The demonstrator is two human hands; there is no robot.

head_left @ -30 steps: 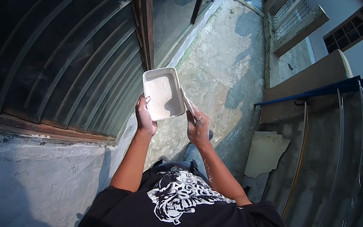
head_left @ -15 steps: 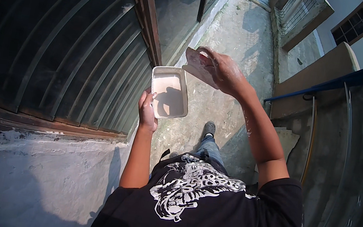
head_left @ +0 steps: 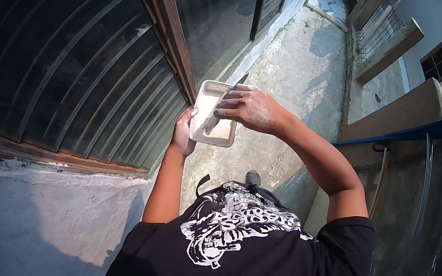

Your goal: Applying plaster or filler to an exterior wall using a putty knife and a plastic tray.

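Note:
My left hand (head_left: 183,130) grips the left side of a shallow, pale rectangular tray (head_left: 213,142), fingers underneath and thumb near its rim. Whitish paste smears the inside of the tray. Above the tray's right side, my right hand (head_left: 255,110), powdered white over the knuckles, is closed around a flat scraper (head_left: 210,124). The scraper is seen nearly edge-on; its lower end reaches into the tray and a dark corner pokes out beyond my fingers. Whether its edge touches the tray's bottom I cannot tell.
A louvred glass window (head_left: 92,77) in a brown wooden frame (head_left: 162,19) lines the left, above a rough whitish wall (head_left: 48,209). The concrete path (head_left: 301,70) runs ahead. At right are a blue bar (head_left: 406,137) with hanging rods and a low wall (head_left: 398,111).
My right hand has come down and left, bringing the scraper from beyond the tray into it and turning it edge-on. The tray has shifted slightly right in the view.

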